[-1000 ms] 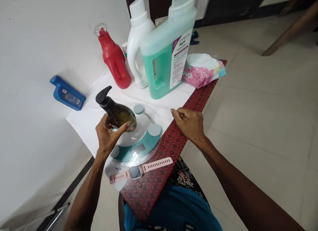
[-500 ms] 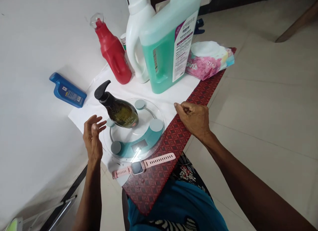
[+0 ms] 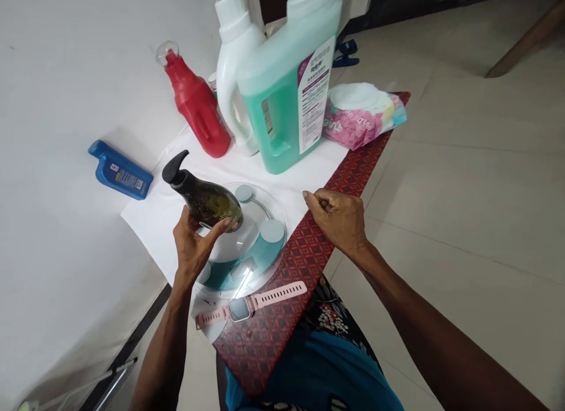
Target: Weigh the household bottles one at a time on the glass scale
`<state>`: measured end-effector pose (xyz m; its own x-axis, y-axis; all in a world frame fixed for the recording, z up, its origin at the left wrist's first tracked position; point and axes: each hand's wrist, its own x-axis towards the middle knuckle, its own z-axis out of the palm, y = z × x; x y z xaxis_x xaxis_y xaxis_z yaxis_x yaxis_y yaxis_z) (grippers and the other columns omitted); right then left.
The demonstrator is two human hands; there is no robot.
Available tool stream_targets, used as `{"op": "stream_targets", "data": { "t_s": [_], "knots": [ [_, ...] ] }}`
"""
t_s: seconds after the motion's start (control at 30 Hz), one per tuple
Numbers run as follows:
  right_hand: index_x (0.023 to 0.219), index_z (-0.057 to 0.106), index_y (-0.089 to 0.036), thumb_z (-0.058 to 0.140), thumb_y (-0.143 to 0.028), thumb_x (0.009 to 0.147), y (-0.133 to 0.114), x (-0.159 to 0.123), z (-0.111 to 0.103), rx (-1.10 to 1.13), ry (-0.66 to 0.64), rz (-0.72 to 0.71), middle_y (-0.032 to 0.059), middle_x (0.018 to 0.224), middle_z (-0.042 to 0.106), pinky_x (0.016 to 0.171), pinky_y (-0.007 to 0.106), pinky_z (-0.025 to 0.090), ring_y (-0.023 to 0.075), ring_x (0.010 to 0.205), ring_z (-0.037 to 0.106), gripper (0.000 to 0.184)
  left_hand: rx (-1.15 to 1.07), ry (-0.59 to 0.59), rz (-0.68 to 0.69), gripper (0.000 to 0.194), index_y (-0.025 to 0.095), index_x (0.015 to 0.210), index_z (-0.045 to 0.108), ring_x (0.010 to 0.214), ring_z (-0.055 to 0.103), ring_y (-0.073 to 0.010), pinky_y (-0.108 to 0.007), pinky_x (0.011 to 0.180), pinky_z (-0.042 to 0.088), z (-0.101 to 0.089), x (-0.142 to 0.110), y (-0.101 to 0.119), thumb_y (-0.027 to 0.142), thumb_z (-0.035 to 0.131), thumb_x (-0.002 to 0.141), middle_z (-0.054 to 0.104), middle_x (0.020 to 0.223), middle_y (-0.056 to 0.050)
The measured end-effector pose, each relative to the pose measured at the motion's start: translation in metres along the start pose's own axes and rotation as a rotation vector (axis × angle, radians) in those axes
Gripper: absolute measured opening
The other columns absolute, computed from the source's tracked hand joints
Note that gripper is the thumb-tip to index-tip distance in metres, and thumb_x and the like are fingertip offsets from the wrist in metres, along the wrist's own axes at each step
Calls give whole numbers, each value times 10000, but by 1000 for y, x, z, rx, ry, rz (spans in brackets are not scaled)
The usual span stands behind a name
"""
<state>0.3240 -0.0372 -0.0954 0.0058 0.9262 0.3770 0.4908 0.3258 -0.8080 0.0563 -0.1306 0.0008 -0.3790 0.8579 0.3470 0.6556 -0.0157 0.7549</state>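
A dark pump bottle with a black pump head stands on the round glass weighing scale. My left hand is around its lower part, the thumb on the near side and the fingers partly hidden behind it. Over the red patterned edge of the table, my right hand is curled into a loose fist, with nothing visible in it. A pink-strapped smartwatch lies in front of the scale, its strap stretched out.
Behind the scale stand a red bottle, a white jug and a large green jug. A wipes pack sits at the table's far right edge. A blue bottle leans by the wall at left.
My left hand has moved right from beside the scale and taken hold of the pump bottle. My right hand keeps its fist at the table edge. The view has shifted slightly.
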Motion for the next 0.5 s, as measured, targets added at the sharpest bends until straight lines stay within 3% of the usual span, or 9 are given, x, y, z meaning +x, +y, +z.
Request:
{"op": "stream_targets", "data": {
  "t_s": [0.13,0.33,0.5],
  "knots": [
    [564,322,-255,533,-477,979,4,2,1,14,8,-23,-20,500,390,594,325,272,137,525,400,516,-29,58,18,567,217,1134,700,945,772,-260,-372,800,645,18,44,3,561,910,735,793,1094,-79],
    [578,375,-248,541,-439,984,4,3,0,47,22,-36,-23,513,422,589,316,265,132,512,407,478,-3,98,93,522,186,1061,665,974,741,-243,-350,874,604,66,132,-3,480,907,705,776,1078,-85],
    [576,369,-247,543,-413,996,5,4,0,41,42,-56,-23,512,442,593,315,280,131,508,408,484,99,144,-4,461,191,986,646,892,702,-233,-360,850,583,94,169,-16,415,926,696,764,1024,-70]
  ]
}}
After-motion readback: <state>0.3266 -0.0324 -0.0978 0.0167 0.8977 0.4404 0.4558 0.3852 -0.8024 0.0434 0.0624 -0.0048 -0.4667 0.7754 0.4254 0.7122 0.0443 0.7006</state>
